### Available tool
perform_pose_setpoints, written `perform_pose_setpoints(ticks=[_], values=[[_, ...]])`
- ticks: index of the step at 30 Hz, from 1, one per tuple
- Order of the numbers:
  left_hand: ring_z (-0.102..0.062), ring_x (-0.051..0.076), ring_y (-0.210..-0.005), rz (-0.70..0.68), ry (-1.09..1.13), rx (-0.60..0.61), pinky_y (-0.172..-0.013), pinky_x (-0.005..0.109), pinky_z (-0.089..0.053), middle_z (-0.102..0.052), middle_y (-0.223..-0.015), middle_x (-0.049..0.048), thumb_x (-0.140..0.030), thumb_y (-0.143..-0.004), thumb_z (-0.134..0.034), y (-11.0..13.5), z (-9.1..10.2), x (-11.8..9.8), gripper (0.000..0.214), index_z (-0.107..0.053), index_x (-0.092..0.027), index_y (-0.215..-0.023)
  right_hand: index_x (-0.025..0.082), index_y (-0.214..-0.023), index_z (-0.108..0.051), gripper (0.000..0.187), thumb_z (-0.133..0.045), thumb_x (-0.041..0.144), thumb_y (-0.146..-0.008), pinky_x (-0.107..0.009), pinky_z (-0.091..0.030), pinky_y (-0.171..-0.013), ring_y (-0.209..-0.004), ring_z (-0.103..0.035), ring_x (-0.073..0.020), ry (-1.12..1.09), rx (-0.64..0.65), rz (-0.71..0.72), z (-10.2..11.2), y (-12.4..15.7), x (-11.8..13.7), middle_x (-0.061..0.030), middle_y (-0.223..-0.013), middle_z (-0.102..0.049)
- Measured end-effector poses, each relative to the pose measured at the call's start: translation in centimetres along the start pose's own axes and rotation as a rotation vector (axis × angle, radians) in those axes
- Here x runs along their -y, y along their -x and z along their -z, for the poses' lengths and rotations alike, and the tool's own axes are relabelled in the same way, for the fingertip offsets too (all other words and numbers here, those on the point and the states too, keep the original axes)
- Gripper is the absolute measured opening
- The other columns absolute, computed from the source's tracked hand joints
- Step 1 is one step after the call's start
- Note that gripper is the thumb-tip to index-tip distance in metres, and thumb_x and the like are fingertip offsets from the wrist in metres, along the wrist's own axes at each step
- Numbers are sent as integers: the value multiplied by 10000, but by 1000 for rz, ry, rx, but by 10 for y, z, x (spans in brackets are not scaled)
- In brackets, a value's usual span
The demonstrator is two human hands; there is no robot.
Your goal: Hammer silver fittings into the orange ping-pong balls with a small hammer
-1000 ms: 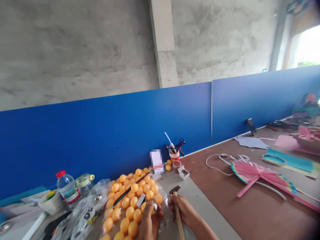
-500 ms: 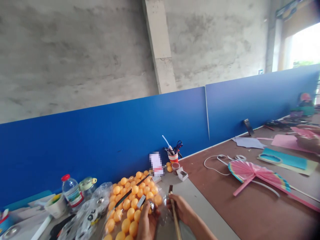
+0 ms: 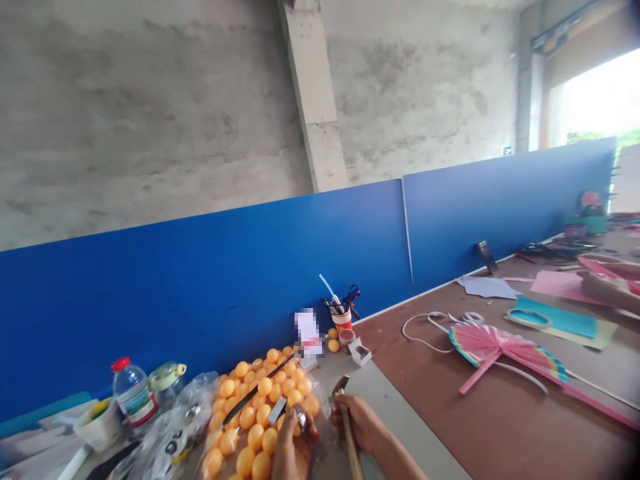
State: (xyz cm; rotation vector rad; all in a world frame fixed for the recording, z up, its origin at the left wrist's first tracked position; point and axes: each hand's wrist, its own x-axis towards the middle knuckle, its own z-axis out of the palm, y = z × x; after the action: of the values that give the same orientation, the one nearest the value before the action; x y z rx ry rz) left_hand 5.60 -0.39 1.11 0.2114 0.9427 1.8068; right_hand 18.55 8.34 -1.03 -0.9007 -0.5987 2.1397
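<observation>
My right hand point(image 3: 361, 421) is closed around the wooden handle of a small hammer point(image 3: 345, 413), its metal head pointing up near the bottom middle. My left hand point(image 3: 293, 448) pinches a small shiny metal piece point(image 3: 301, 419) just left of the hammer, resting against a clear plastic bag of orange ping-pong balls point(image 3: 257, 417). A black strip point(image 3: 247, 400) lies across the balls.
A blue partition point(image 3: 250, 267) runs behind the bench. At left stand a water bottle point(image 3: 131, 393), a lidded jar point(image 3: 167, 379) and a cup point(image 3: 97, 421). A pen cup point(image 3: 342, 313) sits by the partition. A pink paper fan point(image 3: 500, 347) and coloured sheets lie right, near another person's hand point(image 3: 607, 283).
The view has swung slightly left and up. My right hand has turned the hammer so its head shows side-on again. My left hand stays against the bag.
</observation>
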Motion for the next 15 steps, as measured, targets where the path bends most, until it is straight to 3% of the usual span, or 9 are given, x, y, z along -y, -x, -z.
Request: perform_pose_setpoints(ticks=[15], values=[[-617, 160, -519, 8, -1, 46, -515, 291, -550, -708, -642, 40, -236, -645, -895, 3, -2, -2, 239, -711, -156, -773, 184, -596, -537, 344, -533, 163, -939, -188, -392, -414, -378, -462, -103, -39, -56, -58, 1, -2, 6, -3, -495, -531]])
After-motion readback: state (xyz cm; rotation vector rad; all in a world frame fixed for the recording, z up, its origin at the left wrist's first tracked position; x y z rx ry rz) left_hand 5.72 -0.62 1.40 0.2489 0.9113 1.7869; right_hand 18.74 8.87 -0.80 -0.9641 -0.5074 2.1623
